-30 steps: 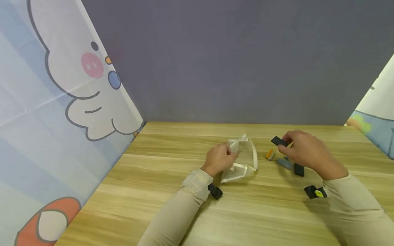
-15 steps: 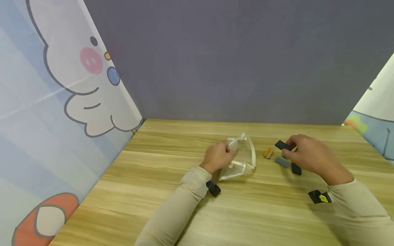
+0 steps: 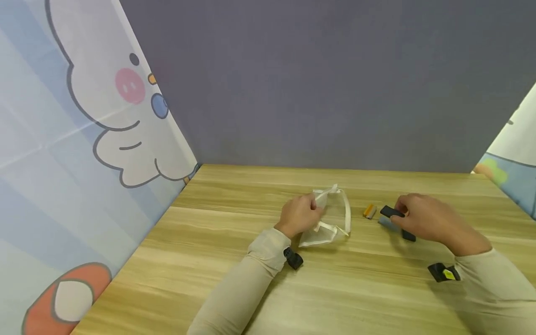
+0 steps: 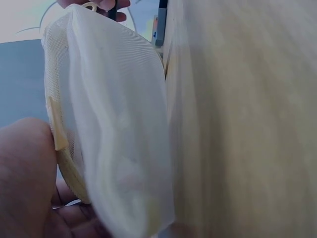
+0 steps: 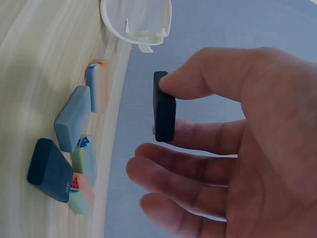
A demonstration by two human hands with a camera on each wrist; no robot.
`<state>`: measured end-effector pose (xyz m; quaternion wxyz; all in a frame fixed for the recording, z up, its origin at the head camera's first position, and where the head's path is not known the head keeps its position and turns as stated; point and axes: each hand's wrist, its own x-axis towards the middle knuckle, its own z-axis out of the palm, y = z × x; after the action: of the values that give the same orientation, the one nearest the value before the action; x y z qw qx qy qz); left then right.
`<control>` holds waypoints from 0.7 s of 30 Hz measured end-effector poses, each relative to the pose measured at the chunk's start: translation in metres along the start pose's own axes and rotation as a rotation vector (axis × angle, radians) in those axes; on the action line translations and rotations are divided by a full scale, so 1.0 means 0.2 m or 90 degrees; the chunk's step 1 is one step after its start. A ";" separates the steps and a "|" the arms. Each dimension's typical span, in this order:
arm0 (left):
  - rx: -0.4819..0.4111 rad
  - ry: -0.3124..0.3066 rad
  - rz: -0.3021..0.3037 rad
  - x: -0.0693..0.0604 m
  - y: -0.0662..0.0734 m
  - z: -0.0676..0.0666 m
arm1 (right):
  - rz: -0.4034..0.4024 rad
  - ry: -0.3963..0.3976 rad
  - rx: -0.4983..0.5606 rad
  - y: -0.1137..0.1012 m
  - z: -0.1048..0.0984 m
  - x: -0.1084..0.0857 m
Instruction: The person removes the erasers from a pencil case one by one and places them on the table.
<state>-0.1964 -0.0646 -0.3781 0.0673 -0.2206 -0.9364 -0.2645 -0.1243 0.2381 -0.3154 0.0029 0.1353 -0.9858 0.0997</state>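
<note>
My left hand pinches the edge of a white mesh pouch, whose mouth gapes on the tabletop in the head view. Between thumb and forefinger, my right hand holds a black eraser just above the table; its other fingers are loosely bent. Below it in the right wrist view lie a grey eraser, a second black eraser, a green one with blue marks and one with a watermelon print. A white and orange eraser lies nearer the pouch.
The wood-grain table meets a grey panel at its back. Cartoon-printed cloth hangs along the left side, and more of it shows at the far right.
My right hand has shifted right and toward me, lower over the other erasers, with the black eraser still pinched. My left hand and the pouch have stayed in place.
</note>
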 end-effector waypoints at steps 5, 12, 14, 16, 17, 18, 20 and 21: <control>0.000 0.003 -0.007 0.04 0.01 0.00 | -0.030 -0.044 0.015 0.04 0.01 0.03; 0.010 0.018 -0.016 0.10 0.03 0.01 | -0.069 -0.059 0.024 0.10 0.03 0.09; 0.006 0.016 -0.023 0.11 0.04 0.01 | -0.076 -0.068 0.029 0.11 0.03 0.11; 0.002 0.015 -0.031 0.11 0.04 0.02 | -0.079 -0.075 0.033 0.13 0.03 0.12; 0.002 0.015 -0.034 0.12 0.04 0.03 | -0.080 -0.077 0.031 0.13 0.03 0.13; 0.002 0.016 -0.035 0.13 0.05 0.03 | -0.080 -0.079 0.030 0.14 0.03 0.14; 0.005 0.020 -0.034 0.14 0.06 0.04 | -0.079 -0.080 0.023 0.17 0.03 0.15; 0.007 0.022 -0.033 0.15 0.07 0.04 | -0.079 -0.082 0.020 0.18 0.02 0.15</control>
<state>-0.2175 -0.0392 -0.3713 0.0780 -0.1916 -0.9418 -0.2651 -0.1630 0.2630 -0.3261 -0.0566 0.2023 -0.9719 0.1059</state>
